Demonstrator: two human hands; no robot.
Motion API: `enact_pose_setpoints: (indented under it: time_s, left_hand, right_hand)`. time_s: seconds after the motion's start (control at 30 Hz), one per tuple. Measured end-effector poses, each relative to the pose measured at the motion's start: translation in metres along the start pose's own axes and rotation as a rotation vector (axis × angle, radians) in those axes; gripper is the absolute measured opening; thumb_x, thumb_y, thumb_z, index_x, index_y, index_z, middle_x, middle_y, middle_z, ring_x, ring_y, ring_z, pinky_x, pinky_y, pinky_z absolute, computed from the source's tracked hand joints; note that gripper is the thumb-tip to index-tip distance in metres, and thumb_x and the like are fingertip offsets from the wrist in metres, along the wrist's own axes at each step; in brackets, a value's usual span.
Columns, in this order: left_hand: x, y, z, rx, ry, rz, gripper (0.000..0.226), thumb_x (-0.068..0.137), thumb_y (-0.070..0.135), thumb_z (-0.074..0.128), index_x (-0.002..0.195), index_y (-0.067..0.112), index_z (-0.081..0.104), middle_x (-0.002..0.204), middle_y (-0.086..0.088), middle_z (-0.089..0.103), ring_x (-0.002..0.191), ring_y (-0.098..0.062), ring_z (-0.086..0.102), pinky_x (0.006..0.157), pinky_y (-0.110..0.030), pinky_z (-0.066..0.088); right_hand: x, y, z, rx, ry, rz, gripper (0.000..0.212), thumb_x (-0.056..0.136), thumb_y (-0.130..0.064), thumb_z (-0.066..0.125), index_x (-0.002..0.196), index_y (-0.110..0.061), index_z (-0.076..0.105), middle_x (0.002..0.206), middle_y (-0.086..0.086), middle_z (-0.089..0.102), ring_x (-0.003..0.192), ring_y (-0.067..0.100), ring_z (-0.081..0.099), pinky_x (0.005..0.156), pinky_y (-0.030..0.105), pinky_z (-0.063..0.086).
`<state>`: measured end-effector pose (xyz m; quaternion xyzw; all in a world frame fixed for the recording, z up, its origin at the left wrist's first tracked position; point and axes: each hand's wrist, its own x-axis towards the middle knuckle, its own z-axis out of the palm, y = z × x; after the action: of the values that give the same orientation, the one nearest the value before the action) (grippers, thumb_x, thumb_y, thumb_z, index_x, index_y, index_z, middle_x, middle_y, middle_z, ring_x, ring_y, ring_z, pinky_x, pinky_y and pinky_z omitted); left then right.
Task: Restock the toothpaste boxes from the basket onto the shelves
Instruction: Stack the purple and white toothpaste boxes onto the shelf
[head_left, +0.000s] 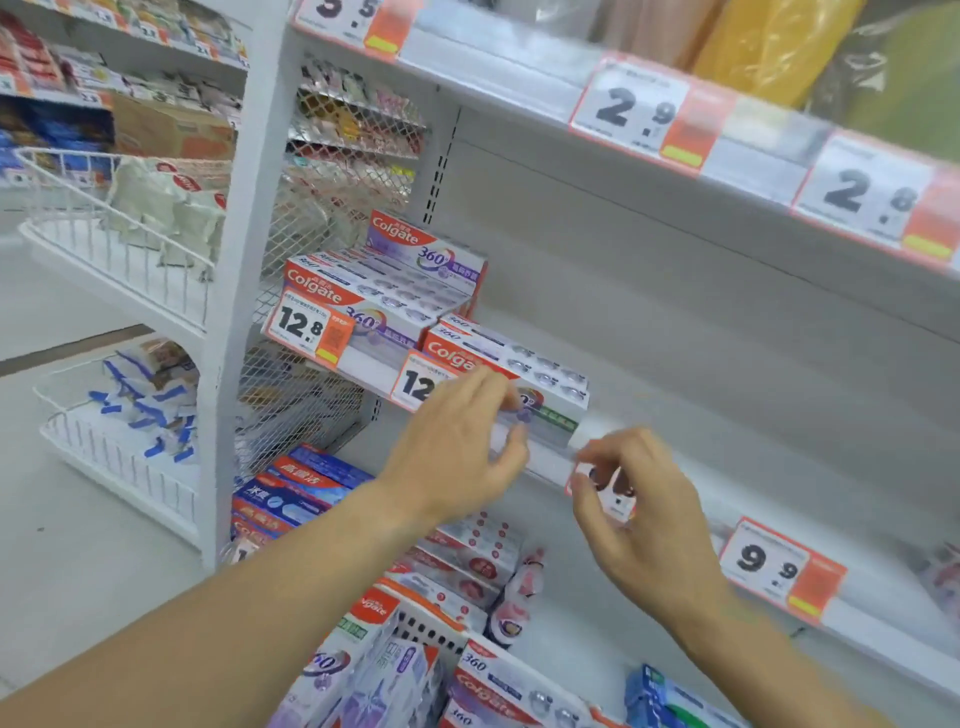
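Observation:
A middle shelf (701, 415) carries Colgate toothpaste boxes: a stack (384, 291) at its left end and a green-labelled box (550, 395) beside it at the front edge. My left hand (457, 452) grips the front end of that green-labelled box, fingers on top and thumb below. My right hand (639, 514) is just to its right at the shelf rail, thumb and fingers pinching a small price tag (615, 501). At the bottom, the white basket (431, 621) with an orange rim holds several more Colgate boxes (498, 686).
Right of the boxes lies a long bare stretch of shelf. A 9.9 price tag (779, 566) hangs on the rail further right. The shelf below holds blue and red toothpaste boxes (301, 493). White wire baskets (119, 457) with packets stand at the left.

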<state>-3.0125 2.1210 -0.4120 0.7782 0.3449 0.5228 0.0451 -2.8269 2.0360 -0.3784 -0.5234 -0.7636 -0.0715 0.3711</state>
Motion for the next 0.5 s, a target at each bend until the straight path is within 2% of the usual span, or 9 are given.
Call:
enact_pose_setpoints:
  time_s: [0.03,0.1,0.17,0.27,0.37,0.43,0.5]
  left_hand:
    - [-0.015,0.013,0.011,-0.054,-0.127,0.012,0.012,0.089,0.03,0.052,0.084,0.019,0.054,0.082,0.007,0.052,0.078,-0.019,0.053,0.071,-0.04,0.047]
    - [-0.057,0.032,0.035,-0.08,-0.411,-0.04,0.023,0.093,0.034,0.047,0.072,0.023,0.045,0.07,0.009,0.044,0.07,-0.021,0.051,0.065,-0.04,0.045]
    - [-0.112,0.04,0.055,-0.049,-0.738,-0.087,0.025,0.095,0.035,0.044,0.074,0.022,0.045,0.077,0.006,0.045,0.08,-0.022,0.053,0.07,-0.041,0.046]
    - [-0.195,0.036,0.064,0.016,-1.237,-0.232,0.023,0.096,0.036,0.053,0.096,0.013,0.053,0.102,-0.006,0.052,0.104,-0.028,0.054,0.086,-0.038,0.046]
    - [-0.262,0.03,0.056,0.156,-1.472,-0.297,0.055,0.088,0.046,0.065,0.131,0.015,0.048,0.131,-0.006,0.049,0.124,-0.027,0.047,0.102,-0.037,0.041]
    - [-0.296,0.034,0.052,0.261,-1.561,-0.203,0.077,0.084,0.055,0.066,0.144,0.016,0.038,0.144,-0.008,0.04,0.135,-0.028,0.037,0.114,-0.039,0.029]
    - [-0.319,0.041,0.052,0.357,-1.606,-0.112,0.089,0.082,0.056,0.067,0.15,0.013,0.028,0.15,-0.011,0.033,0.14,-0.031,0.03,0.119,-0.041,0.02]
  right_hand:
    - [-0.026,0.002,0.002,0.076,-0.087,0.08,0.013,0.087,-0.008,0.066,0.089,-0.02,0.063,0.08,-0.012,0.059,0.07,0.003,0.054,0.066,0.012,0.041]
    - [-0.085,0.013,0.014,0.257,-0.35,0.366,0.02,0.085,-0.004,0.065,0.078,-0.023,0.064,0.065,-0.011,0.061,0.058,0.002,0.052,0.06,0.018,0.043]
    - [-0.147,0.029,0.027,0.311,-0.601,0.555,0.023,0.082,-0.004,0.061,0.074,-0.024,0.065,0.063,-0.01,0.063,0.057,0.0,0.052,0.061,0.023,0.044]
    - [-0.225,0.05,0.043,0.292,-0.846,0.635,0.028,0.084,-0.006,0.061,0.072,-0.031,0.062,0.067,-0.01,0.064,0.066,0.003,0.061,0.066,0.019,0.046]
    - [-0.271,0.054,0.056,0.222,-1.072,0.705,0.008,0.09,-0.019,0.066,0.085,-0.025,0.066,0.081,-0.004,0.067,0.078,0.011,0.061,0.069,0.021,0.045]
    - [-0.295,0.055,0.066,0.208,-1.083,0.723,0.007,0.088,-0.018,0.065,0.081,-0.02,0.065,0.086,0.006,0.071,0.079,0.017,0.061,0.071,0.026,0.044]
    - [-0.312,0.051,0.069,0.186,-1.14,0.751,0.011,0.088,-0.024,0.065,0.092,-0.015,0.069,0.092,0.006,0.072,0.084,0.022,0.064,0.077,0.032,0.051]
